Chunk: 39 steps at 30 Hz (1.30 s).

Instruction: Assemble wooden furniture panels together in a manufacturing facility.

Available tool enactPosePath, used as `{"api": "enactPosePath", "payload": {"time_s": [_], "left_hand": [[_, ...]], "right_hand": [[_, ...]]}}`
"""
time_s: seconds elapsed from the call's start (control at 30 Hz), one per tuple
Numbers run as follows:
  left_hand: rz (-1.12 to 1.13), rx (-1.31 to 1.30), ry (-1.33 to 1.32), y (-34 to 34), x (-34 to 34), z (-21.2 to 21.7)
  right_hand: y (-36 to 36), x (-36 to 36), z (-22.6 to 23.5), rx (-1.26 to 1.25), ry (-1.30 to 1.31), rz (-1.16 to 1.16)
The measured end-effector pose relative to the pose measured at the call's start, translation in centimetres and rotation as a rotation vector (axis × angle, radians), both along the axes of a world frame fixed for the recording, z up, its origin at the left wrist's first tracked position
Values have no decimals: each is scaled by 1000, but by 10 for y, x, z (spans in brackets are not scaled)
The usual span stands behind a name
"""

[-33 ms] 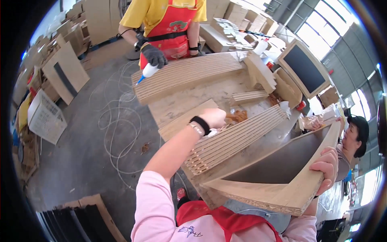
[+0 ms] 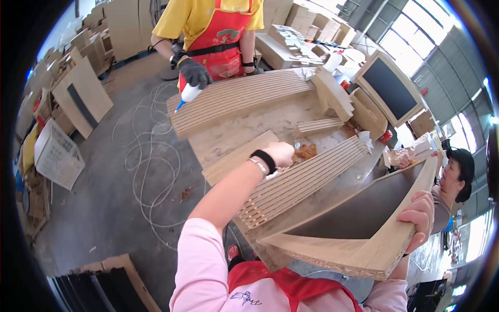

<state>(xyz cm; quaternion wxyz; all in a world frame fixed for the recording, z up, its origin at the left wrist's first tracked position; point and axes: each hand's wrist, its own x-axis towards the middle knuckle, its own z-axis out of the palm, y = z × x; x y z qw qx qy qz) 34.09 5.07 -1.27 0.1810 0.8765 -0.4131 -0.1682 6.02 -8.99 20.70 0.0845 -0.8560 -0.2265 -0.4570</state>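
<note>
My right hand (image 2: 417,221) grips the corner of a tilted wooden-edged frame with a dark panel (image 2: 353,210) inside it. The frame leans over the near right side of the table. My left hand (image 2: 279,154) is closed like a fist above the table, its fingertips turned away. What it holds, if anything, is hidden; a bit of white shows below it. Beside it lie a crumpled orange-brown rag-like piece (image 2: 305,151) and a row of grooved wooden strips (image 2: 306,182). A plain board (image 2: 239,156) lies under my left wrist.
Across the table, a person in a red apron (image 2: 221,39) holds a white squeeze bottle with a blue nozzle (image 2: 188,94) over long strips (image 2: 244,99). Another person (image 2: 452,177) stands at the right by the frame. Cable loops (image 2: 150,171) lie on the floor.
My left hand has shifted slightly to the right. The frame in my right hand has hardly moved. Across the table, the bottle has shifted very slightly.
</note>
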Motion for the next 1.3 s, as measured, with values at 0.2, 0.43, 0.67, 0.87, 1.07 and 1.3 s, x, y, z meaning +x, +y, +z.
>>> {"api": "enactPosePath", "payload": {"time_s": [0.2,0.43,0.67,0.87,1.07,1.3], "left_hand": [[32,45,-78,-89,34,-58],[367,-64,-63,-108,64,-160],[286,-693,5,-69,52,-81],[295,-1336,532,49,-41,52],[382,-1348,400,153,-183,136],[272,-1361,252,160,-286,165]], "right_hand": [[4,-8,1,-6,13,-80],[12,8,1,-10,41,-72],[6,13,9,-30,127,20],[6,16,10,-44,50,43],[-7,14,10,-110,59,147],[-3,3,17,-147,45,197]]}}
